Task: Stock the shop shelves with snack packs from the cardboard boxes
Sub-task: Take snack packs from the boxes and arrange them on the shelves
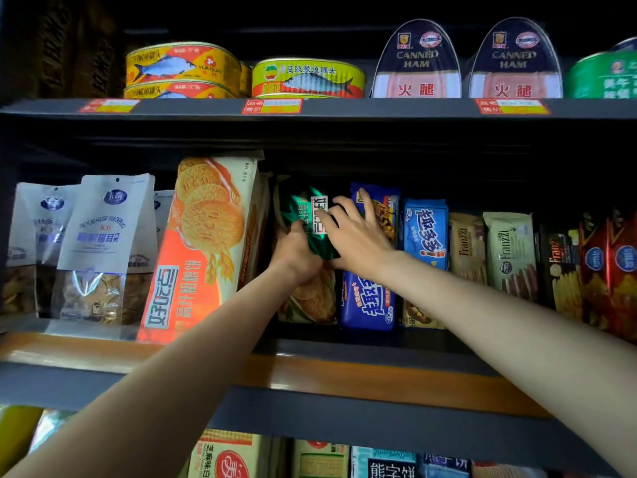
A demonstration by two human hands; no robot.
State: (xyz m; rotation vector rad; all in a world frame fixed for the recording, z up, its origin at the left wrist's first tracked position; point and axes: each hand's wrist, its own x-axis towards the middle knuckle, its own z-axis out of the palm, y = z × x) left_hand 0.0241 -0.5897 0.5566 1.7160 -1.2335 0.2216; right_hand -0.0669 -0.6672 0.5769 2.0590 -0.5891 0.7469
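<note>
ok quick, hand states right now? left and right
Left hand: grips the green snack pack from below, on the middle shelf.
Right hand: open, fingers spread, pressing on the green snack pack and the blue pack beside it.

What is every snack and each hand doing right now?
Green pack: tilted, held above the middle shelf's packs.
Left hand: grips the green pack from below.
Right hand: fingers spread, resting on the green pack and dark blue pack.
Orange biscuit pack: upright, leaning.
White pouches: upright.
Ham cans: upright on the top shelf.
</note>
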